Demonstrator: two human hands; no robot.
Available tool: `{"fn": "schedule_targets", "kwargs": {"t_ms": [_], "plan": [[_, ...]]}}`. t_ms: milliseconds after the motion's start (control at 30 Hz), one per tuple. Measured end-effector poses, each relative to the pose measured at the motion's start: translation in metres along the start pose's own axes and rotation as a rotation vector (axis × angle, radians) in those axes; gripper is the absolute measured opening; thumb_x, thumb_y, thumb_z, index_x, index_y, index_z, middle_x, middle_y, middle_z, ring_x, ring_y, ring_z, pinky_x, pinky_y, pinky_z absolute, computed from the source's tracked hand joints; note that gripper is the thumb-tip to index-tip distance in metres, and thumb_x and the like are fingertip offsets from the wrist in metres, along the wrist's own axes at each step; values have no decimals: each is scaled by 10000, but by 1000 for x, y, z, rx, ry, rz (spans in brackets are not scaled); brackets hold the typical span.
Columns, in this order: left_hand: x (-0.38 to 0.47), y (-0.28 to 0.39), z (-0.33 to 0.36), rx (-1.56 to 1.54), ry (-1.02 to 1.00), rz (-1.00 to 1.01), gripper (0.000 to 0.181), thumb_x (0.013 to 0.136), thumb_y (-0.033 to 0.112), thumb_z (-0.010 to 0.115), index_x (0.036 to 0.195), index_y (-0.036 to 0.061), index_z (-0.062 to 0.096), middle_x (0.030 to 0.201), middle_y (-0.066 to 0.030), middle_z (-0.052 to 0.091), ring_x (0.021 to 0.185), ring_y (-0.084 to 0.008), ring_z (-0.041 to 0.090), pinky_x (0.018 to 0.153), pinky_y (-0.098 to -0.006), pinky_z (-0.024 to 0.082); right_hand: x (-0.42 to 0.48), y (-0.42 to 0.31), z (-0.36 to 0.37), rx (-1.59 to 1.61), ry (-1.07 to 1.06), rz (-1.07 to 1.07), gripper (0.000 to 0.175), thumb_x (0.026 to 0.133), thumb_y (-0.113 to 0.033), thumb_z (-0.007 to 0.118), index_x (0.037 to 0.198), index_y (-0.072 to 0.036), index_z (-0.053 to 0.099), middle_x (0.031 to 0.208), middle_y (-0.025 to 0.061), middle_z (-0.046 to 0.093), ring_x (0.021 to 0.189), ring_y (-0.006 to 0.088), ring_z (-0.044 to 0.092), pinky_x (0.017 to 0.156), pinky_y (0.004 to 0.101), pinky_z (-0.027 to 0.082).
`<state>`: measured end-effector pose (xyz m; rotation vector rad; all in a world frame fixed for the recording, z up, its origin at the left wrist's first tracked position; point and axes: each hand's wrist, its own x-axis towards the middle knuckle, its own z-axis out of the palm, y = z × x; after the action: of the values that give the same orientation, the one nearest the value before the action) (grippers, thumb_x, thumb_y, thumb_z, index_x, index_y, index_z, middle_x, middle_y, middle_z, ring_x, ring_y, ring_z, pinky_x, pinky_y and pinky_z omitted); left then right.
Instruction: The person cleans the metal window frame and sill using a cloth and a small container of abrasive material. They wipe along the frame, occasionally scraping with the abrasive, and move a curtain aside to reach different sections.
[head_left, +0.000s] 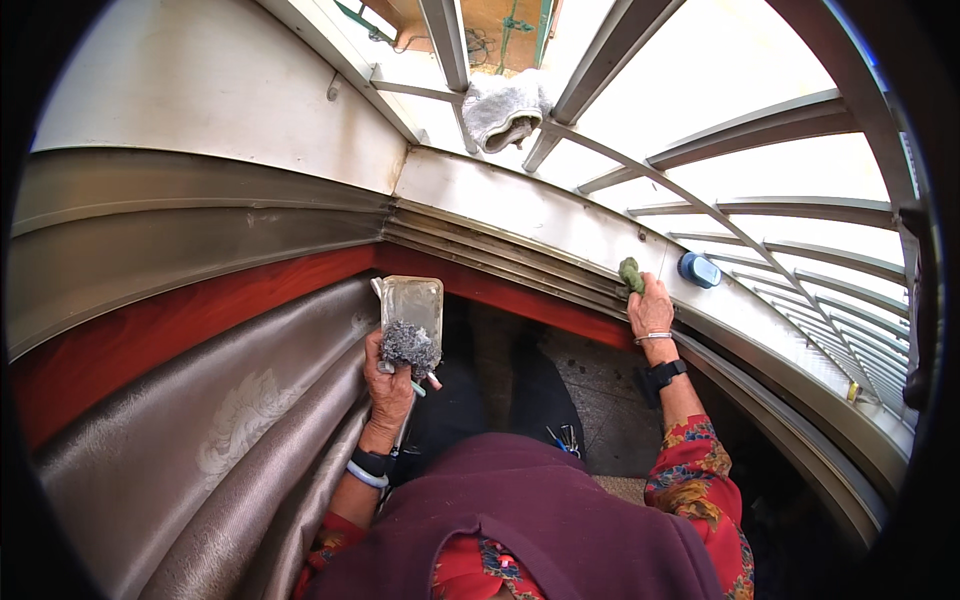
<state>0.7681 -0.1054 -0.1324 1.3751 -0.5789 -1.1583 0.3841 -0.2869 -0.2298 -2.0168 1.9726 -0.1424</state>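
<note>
My left hand (388, 394) grips a shallow clear plastic tray (412, 295) together with a clump of grey metal scouring wool (409, 343). Thin handles, one with a pink end (434, 381), stick out around the tray; what they belong to is hidden. My right hand (651, 313) reaches forward and pinches a crumpled green cloth (631, 274) at the metal sliding-window track (517, 262). My fingers hide part of the cloth and of the track beneath it. Several dark-stained grooves run along the track to the corner.
A blue plastic object (699, 270) rests on the white sill (585, 225), right of my right hand. A grey-white cloth (506, 109) hangs on the metal window bars (600, 60). Below the track runs a red board (510, 296). A grey-brown curtain (247, 405) hangs at left.
</note>
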Motion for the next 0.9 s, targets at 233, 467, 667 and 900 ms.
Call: {"fn": "schedule_targets", "kwargs": {"t_ms": [233, 467, 667, 900], "plan": [[3, 5, -13, 23, 3, -48, 263, 950, 46, 541, 1158, 105, 391, 980, -102, 606, 703, -208, 653, 493, -354, 599, 3, -24, 64, -414, -254, 33, 178, 728, -158, 668, 888, -81, 655, 980, 138, 624, 1020, 318, 546, 839, 413, 483], [4, 8, -29, 23, -21, -50, 268, 940, 25, 521, 1165, 86, 388, 1012, -113, 593, 712, -203, 650, 493, -342, 594, 18, -152, 90, -171, -164, -238, 151, 678, -167, 641, 813, -100, 644, 883, 117, 638, 949, 319, 569, 788, 438, 456], [0, -5, -44, 48, -1, -18, 362, 884, -16, 532, 1209, 80, 404, 1032, -109, 559, 744, -211, 636, 484, -365, 605, 58, -261, 116, -289, -441, -240, 102, 762, -186, 670, 812, -129, 738, 871, 98, 721, 940, 288, 657, 747, 397, 507], [-6, -12, -56, 106, 46, -34, 316, 850, -102, 496, 1129, 40, 453, 1059, -75, 541, 887, -145, 585, 635, -277, 573, 65, -334, 150, -239, -269, -270, 122, 800, -178, 635, 757, -142, 744, 744, 54, 701, 824, 273, 615, 618, 400, 441]]}}
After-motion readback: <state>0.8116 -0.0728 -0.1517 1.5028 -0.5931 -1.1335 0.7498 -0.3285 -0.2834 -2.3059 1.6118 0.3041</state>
